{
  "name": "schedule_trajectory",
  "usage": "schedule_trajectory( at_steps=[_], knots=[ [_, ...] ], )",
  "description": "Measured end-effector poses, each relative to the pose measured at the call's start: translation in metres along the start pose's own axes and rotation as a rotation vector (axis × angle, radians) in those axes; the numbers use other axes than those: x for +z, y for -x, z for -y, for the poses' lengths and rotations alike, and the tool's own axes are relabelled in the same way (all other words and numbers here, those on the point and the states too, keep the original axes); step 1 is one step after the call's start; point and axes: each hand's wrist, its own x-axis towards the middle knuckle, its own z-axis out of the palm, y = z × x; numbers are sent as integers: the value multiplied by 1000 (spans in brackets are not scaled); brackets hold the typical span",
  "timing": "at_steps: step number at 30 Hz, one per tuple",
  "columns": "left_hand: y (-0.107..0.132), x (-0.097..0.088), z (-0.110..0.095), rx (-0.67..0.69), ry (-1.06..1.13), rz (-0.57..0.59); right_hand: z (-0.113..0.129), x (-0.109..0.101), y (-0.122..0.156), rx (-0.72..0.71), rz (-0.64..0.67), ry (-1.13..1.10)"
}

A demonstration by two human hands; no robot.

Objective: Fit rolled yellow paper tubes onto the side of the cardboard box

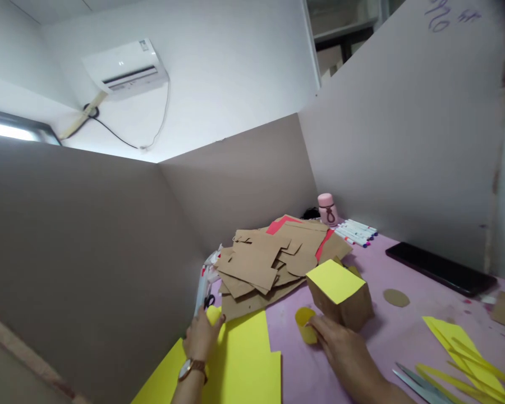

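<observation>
My left hand (pixel 202 335), with a watch on the wrist, rests with curled fingers on the far edge of a yellow paper sheet (pixel 239 365), close to a pair of scissors (pixel 209 301). My right hand (pixel 340 343) lies on the pink tabletop (pixel 387 331), fingers reaching to a small yellow paper roll (pixel 305 324). Right behind the roll stands a brown cardboard box with a yellow top (pixel 339 294). Whether the right fingers pinch the roll is hard to see.
A heap of brown cardboard cut-outs (pixel 269 261) with red pieces lies behind. A pink bottle (pixel 327 209), white markers (pixel 356 231), a black phone (pixel 440 268), a cardboard disc (pixel 396 297) and yellow strips (pixel 463 353) lie to the right. Grey partition walls (pixel 88 252) enclose the desk.
</observation>
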Motion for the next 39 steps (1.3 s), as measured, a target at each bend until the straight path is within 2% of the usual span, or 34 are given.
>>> schedule_trajectory(
  at_steps=[3, 5, 7, 9, 10, 11, 12, 13, 14, 15, 18, 21, 24, 30, 35, 39],
  knots=[
    [-8, 8, 12, 51, 53, 49, -1, 3, -2, -16, 22, 29],
    [-10, 11, 14, 75, 77, 30, -2, 4, -4, -19, 26, 40],
    [-5, 10, 10, 35, 80, -68, -2, 4, -5, -18, 27, 41],
    [7, 6, -2, 9, 78, -217, -1, 4, -5, -13, 29, 33],
    [17, 3, -12, 57, 90, -259, -1, 4, -5, -10, 31, 23],
    [29, 1, -24, 184, 118, -265, -1, 4, -5, -8, 35, 11],
    [42, -1, -37, 395, 227, -221, 0, 4, -5, -6, 40, -4],
    [57, -2, -52, 590, 297, -109, 1, 4, -5, -4, 46, -20],
    [71, -1, -66, 730, 338, 3, 1, 3, -5, -3, 52, -36],
    [84, 0, -80, 797, 380, 87, 2, 3, -5, -3, 58, -51],
    [112, 9, -111, 857, 432, 223, 4, 2, -4, 1, 66, -90],
    [119, 17, -124, 823, 435, 228, 2, 5, -2, 24, 63, -129],
    [115, 18, -126, 831, 456, 243, -3, 12, 2, 65, 46, -168],
    [97, 8, -117, 925, 460, 359, -9, 30, 3, 161, 83, -385],
    [83, 4, -114, 980, 427, 427, -8, 26, -5, 132, 109, -463],
    [81, 3, -118, 1008, 408, 436, -5, 21, -9, 130, 101, -480]
  ],
)
